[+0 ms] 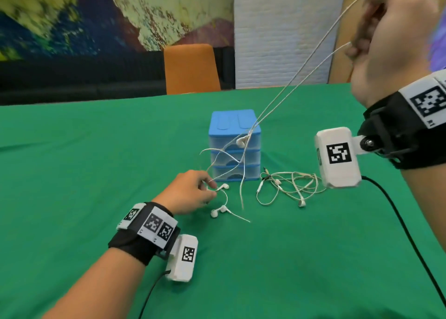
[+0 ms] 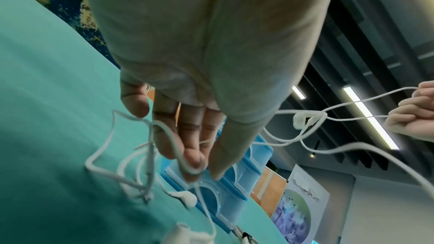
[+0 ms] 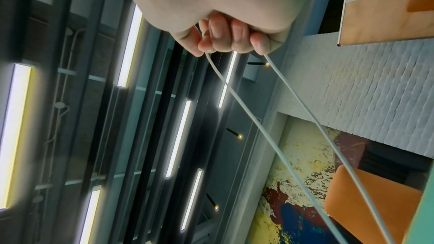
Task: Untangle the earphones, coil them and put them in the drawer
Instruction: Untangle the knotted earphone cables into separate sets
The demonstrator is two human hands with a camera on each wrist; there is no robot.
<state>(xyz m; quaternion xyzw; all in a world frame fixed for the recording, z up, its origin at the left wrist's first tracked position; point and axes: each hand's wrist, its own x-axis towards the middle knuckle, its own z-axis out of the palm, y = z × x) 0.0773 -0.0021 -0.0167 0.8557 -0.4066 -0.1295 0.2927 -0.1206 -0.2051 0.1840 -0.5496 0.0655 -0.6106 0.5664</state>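
Observation:
White earphones [image 1: 243,174] hang stretched between my hands above the green table [image 1: 96,162]. My right hand [image 1: 362,29] is raised at the top right, its fist gripping two cable strands [image 3: 246,118] that run down and to the left. One earbud [image 1: 242,141] dangles in a knot in front of the blue three-drawer unit [image 1: 235,125], whose drawers look shut. My left hand [image 1: 207,188] sits low by the unit's front left and pinches a cable loop [image 2: 192,170] between thumb and fingers. Two more earbuds [image 1: 218,211] lie on the cloth beside it.
A second tangled set of earphones [image 1: 289,186] lies on the table to the right of the drawer unit. An orange chair [image 1: 190,67] stands behind the table's far edge. A black lead [image 1: 398,222] trails from my right wrist camera across the table.

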